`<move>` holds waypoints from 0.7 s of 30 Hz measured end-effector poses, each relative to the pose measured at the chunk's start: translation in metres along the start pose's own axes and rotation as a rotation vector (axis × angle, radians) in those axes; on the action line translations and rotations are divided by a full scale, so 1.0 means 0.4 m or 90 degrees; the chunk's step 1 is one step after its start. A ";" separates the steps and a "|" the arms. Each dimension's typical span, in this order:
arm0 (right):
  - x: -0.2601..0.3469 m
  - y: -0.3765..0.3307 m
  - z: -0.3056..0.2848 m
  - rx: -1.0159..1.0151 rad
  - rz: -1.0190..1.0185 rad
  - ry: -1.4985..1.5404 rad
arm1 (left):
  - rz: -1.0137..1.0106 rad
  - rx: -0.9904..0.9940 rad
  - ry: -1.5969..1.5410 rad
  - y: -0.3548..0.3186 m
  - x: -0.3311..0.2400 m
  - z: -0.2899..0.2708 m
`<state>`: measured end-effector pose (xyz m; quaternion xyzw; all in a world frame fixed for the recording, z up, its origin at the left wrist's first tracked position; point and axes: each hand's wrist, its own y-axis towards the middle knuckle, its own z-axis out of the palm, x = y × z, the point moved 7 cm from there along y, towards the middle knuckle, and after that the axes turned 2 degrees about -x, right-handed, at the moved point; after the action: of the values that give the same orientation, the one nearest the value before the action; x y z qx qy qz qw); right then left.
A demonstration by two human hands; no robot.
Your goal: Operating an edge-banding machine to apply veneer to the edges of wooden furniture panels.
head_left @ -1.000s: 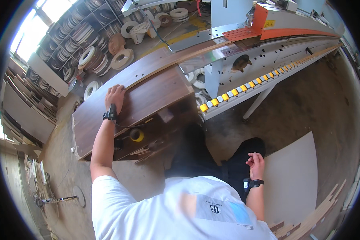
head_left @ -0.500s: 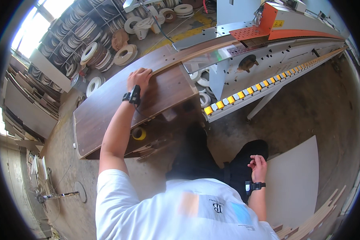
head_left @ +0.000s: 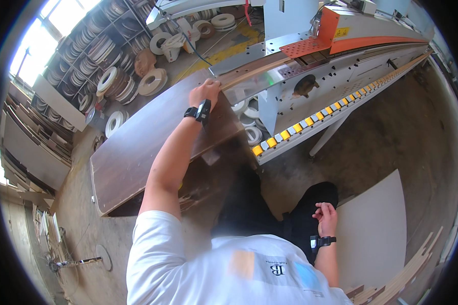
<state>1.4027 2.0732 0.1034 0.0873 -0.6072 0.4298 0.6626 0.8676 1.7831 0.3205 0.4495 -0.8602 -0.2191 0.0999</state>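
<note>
My left hand [head_left: 205, 95] is stretched forward over the brown wood-look table [head_left: 152, 134]. Its fingers are curled closed at the near end of a narrow wooden strip [head_left: 257, 72]. From there the strip runs along the metal bed toward the orange-and-white machine [head_left: 336, 33]. The fingertips are partly hidden, so the exact grip is hard to see. My right hand [head_left: 326, 216] rests loosely by my right thigh, its fingers half bent and apart, with nothing in it.
A rail of yellow and grey rollers [head_left: 300, 126] runs along the machine's near side. Racks of edge-banding rolls [head_left: 94, 53] stand at the far left. A pale panel [head_left: 374, 223] lies at my right, near stacked wooden strips [head_left: 412, 269].
My left hand has moved right and forward along the table, and the wooden strip has slid farther toward the machine. My right hand has barely moved.
</note>
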 end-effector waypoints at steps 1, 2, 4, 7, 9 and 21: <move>-0.002 -0.004 -0.004 -0.001 -0.001 0.002 | 0.002 -0.002 -0.003 0.013 -0.015 0.009; 0.000 -0.007 -0.002 -0.002 -0.002 0.003 | 0.009 0.005 0.001 0.028 -0.031 0.018; 0.004 -0.016 -0.001 -0.009 -0.009 0.006 | 0.015 0.005 0.007 0.055 -0.059 0.040; 0.005 -0.026 -0.007 -0.022 -0.013 0.008 | 0.022 -0.012 -0.033 0.088 -0.113 0.056; 0.005 -0.023 -0.007 -0.027 -0.013 0.006 | 0.029 -0.019 -0.054 0.119 -0.129 0.073; 0.026 -0.137 -0.108 -0.208 -0.066 -0.033 | -0.073 -0.244 -0.204 0.332 0.212 -0.099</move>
<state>1.4703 2.0720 0.1241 0.0203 -0.6807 0.2882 0.6732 0.7366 1.7688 0.4152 0.4299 -0.7811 -0.4517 0.0330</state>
